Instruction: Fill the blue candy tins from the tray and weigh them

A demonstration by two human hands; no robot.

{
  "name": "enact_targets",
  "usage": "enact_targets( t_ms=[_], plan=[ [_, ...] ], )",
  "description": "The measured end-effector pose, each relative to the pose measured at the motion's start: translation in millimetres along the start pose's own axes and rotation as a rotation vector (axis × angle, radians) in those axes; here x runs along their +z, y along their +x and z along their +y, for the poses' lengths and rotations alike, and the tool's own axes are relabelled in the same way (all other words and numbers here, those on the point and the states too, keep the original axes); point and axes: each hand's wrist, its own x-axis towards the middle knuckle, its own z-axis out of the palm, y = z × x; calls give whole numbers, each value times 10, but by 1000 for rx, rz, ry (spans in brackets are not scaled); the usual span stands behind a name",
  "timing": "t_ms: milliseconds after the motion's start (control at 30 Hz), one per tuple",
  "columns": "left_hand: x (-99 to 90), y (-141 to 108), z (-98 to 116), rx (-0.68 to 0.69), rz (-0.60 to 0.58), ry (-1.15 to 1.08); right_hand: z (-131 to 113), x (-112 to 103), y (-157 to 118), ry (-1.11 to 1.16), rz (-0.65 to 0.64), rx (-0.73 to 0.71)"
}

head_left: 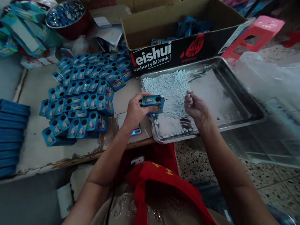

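My left hand (136,109) grips a small blue box (152,101) over the left edge of the metal tray (232,124). A whitish candy rests at the box's upper right corner. To the right, my right hand (194,104) hovers over the tray with its fingers curled together; whatever they hold is hidden. Pale blue and white candies (170,80) cover the tray's left part, and its right part shows bare, dusty metal. Partly behind my left wrist lies a small scale (136,131) with a lit blue display.
Many blue boxes with round holes (79,86) stand left on the table. Blue stacks (6,136) are at far left. Behind are a bowl of shiny blue pieces (66,14) and a large carton (147,56). A pink stool (259,34) and plastic-covered crate (270,131) are right.
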Motion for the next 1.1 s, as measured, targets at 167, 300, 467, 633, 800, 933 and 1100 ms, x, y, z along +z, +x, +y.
enact_targets(
  t_ms=[167, 300, 467, 633, 800, 933, 1100],
  plan=[
    [-490, -319, -106, -35, 138, -79, -159, 81, -219, 201, 75, 308],
    [-776, -629, -200, -56, 210, -8, -245, 241, -354, 212, 161, 412],
    [-871, -808, -387, -40, 204, 88, -306, 482, -482, 67, 64, 359],
    [-899, -888, -346, 149, 194, 295, -409, 763, -607, -9, -24, 329],
    [-1144, -1137, 9, 323, 320, 517, -520, 1070, -726, -20, -51, 394],
    [-1318, -1347, 115, 277, 328, 612, -548, 1257, -791, -79, -42, 435],
    [-1306, -1561, 82, 301, 464, 652, -469, 1332, -781, -130, -61, 412]
  ],
)
